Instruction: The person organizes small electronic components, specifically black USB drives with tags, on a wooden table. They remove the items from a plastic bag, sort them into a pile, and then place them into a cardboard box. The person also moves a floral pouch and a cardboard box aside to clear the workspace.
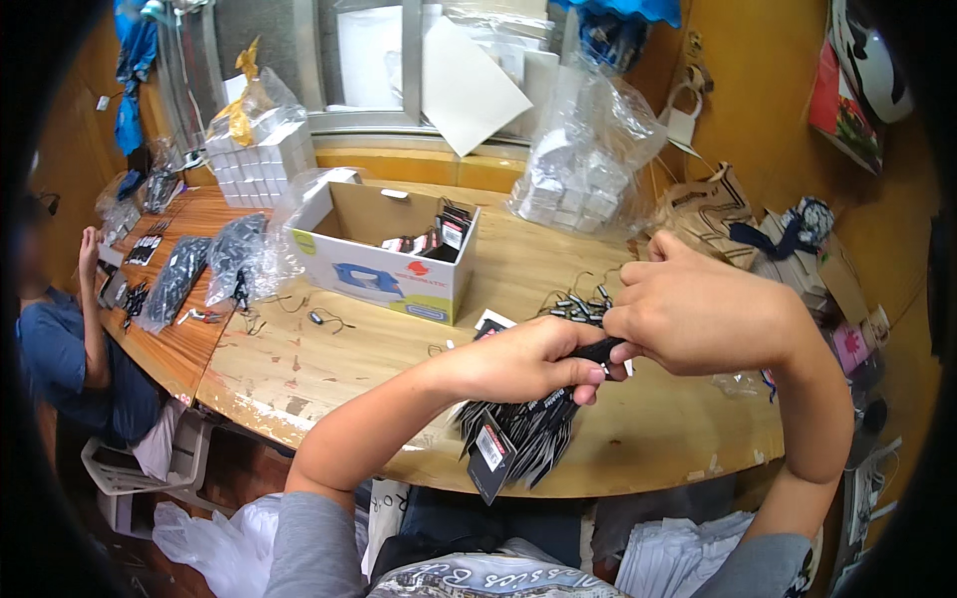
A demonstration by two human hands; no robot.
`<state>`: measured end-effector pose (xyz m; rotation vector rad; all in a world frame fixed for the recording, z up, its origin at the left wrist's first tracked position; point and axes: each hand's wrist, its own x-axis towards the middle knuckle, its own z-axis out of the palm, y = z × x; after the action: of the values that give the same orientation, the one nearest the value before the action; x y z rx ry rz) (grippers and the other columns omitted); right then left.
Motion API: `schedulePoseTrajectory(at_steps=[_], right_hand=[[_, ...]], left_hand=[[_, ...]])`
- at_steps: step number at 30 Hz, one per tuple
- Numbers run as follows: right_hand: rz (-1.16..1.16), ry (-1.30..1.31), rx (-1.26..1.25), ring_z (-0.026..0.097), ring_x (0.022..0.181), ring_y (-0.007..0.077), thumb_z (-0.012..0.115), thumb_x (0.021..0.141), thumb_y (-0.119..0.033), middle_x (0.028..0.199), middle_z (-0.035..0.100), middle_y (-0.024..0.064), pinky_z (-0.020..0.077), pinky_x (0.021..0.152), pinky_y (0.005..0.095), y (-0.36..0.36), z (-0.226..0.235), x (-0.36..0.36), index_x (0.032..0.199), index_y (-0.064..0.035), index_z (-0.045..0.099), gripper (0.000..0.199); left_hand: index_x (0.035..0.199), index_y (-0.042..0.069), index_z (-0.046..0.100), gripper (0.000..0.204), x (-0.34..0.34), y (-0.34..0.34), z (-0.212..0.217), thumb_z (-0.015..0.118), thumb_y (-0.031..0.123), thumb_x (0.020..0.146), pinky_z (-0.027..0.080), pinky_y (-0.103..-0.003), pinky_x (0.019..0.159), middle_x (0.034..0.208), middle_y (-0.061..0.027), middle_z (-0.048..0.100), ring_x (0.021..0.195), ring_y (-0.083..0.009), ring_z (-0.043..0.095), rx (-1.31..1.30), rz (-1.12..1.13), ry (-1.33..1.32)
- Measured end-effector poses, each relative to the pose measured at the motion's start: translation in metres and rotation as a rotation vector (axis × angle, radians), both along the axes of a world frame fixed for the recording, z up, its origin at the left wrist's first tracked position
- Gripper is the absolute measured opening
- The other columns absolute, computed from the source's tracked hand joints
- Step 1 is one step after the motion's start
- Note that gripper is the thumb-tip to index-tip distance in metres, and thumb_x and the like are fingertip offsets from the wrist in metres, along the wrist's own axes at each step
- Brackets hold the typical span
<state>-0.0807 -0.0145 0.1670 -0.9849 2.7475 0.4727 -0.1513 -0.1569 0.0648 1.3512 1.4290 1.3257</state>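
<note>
Above the near table edge, my left hand (523,361) and my right hand (698,309) meet, both closed on a small dark black piece (598,349); its exact kind is mostly hidden by the fingers. Beneath them lies a spread heap of black cardboard hang tags (538,439), one near tag showing a white label. Just beyond my hands sit several small metal-ended pieces with thin black cords (578,306), partly covered by my right hand. A single corded piece (321,318) lies apart, farther left on the table.
An open printed carton (374,269) holding black tags stands mid-table. Bagged white boxes stand at the back left (261,154) and back right (578,179). Dark bagged goods (179,279) lie on the left table, where another person (75,344) sits. A brown paper bag (708,209) is at right.
</note>
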Motion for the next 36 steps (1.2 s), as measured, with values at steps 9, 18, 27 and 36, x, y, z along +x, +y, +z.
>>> schedulePoseTrajectory(at_steps=[9, 18, 27, 36], right_hand=[[0.228, 0.406, 0.060, 0.046, 0.081, 0.0143, 0.052, 0.064, -0.018, 0.070, 0.047, 0.0000, 0.0270, 0.085, 0.0364, -0.048, 0.005, -0.027, 0.063, -0.0105, 0.057, 0.008], [0.173, -0.307, -0.467, 0.048, 0.082, 0.0174, 0.054, 0.073, -0.017, 0.080, 0.050, 0.0040, 0.0369, 0.079, 0.0297, -0.085, 0.014, -0.143, 0.083, -0.0036, 0.054, 0.016], [-0.211, -0.413, -1.367, 0.044, 0.104, 0.0159, 0.039, 0.072, 0.011, 0.110, 0.047, 0.0086, 0.0339, 0.088, 0.0258, 0.003, -0.160, -0.296, 0.110, -0.0020, 0.043, 0.041], [-0.414, -0.639, -1.376, 0.047, 0.090, 0.0105, 0.054, 0.078, -0.020, 0.099, 0.054, 0.0060, 0.0366, 0.080, 0.0243, 0.012, -0.180, -0.314, 0.101, -0.0068, 0.055, 0.026]], left_hand=[[0.082, 0.001, 0.049, 0.021, -0.012, -0.043, 0.014, 0.046, 0.021, 0.083, 0.039, -0.023, 0.059, 0.059, -0.0015, 0.052, 0.060, -0.0075, 0.050, -0.037, 0.215, 0.050], [0.072, 0.008, 0.041, 0.025, -0.036, -0.092, 0.006, 0.039, 0.029, 0.085, 0.037, -0.023, 0.055, 0.045, 0.0057, 0.027, 0.038, -0.0079, 0.035, 0.479, 0.460, -0.429], [0.071, 0.012, 0.036, 0.025, -0.052, -0.145, 0.025, 0.026, 0.026, 0.089, 0.039, -0.027, 0.052, 0.040, 0.0086, 0.027, 0.031, -0.0063, 0.033, 0.799, 0.405, -0.468], [0.072, 0.010, 0.036, 0.025, -0.058, -0.162, 0.017, 0.025, 0.025, 0.089, 0.038, -0.025, 0.050, 0.040, 0.0077, 0.028, 0.031, -0.0057, 0.032, 0.671, 0.597, -0.340]])
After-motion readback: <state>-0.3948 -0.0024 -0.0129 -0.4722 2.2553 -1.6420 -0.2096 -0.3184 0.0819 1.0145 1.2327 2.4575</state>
